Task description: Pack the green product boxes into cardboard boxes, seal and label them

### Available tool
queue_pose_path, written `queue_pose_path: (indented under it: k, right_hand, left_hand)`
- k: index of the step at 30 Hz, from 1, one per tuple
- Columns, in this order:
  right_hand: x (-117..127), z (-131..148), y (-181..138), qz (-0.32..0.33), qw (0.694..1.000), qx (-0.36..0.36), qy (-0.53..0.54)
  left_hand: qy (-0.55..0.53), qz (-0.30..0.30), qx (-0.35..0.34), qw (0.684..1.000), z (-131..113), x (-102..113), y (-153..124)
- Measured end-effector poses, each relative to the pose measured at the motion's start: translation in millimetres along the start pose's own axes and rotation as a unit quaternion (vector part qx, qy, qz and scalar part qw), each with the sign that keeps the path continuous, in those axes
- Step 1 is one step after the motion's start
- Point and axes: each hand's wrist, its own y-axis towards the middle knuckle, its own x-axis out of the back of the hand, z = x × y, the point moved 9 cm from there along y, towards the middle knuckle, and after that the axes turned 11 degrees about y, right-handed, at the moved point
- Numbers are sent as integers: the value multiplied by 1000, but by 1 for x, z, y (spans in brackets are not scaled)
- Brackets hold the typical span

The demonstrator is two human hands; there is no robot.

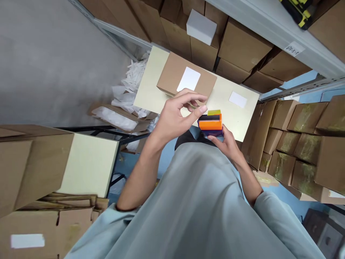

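Observation:
My right hand (228, 144) grips a small orange and purple device (210, 124) with a yellow part on top, holding it from below in front of my chest. My left hand (178, 117) hovers just left of it, thumb and fingers curved into a pinch at the device's left end; whether anything is between the fingertips I cannot make out. Beyond the hands, a brown cardboard box (185, 77) with a white label (188, 79) lies on a pale table (151, 86). A second loose white label (237, 99) lies on the table to the right.
Metal shelving with stacked cardboard boxes (242, 46) rises behind the table, and more boxes (304, 144) fill the right side. A carton of white plastic bags (118, 115) sits left of the table. Another pale table (88, 165) and flattened cardboard (35, 219) lie at the left.

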Motion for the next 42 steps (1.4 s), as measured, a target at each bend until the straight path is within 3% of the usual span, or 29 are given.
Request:
queue_pose_path:
  k: [6,13,21,25,30,33,36,38,40,42]
  right_hand:
    - [-6,12,-7,35,997,41,-58]
    - [-5,16,0,48,987,86,-125]
    - [3,11,9,56,985,74,-148]
    - [4,17,14,82,975,113,-176]
    - [6,13,10,115,961,160,-193]
    - [11,-5,10,118,961,143,-204]
    - [19,-30,12,114,961,110,-227]
    - [25,-46,12,110,957,96,-252]
    - [30,-60,12,104,948,93,-285]
    - [34,-78,13,99,936,83,-327]
  left_hand:
    - [119,104,-37,987,-43,-3,-3]
    - [159,121,-58,978,-44,-1,-3]
    - [232,45,-168,957,-53,-6,-7]
    - [265,29,-204,942,-70,-7,-21]
    - [308,-45,-317,896,-106,3,-52]
    - [325,-105,-320,884,-111,17,-60]
    - [332,-137,-311,880,-96,25,-59]
    - [326,-142,-296,887,-71,24,-54]
    - [295,-162,-245,910,-28,25,-49]
    - [246,-178,-140,943,32,20,-45]
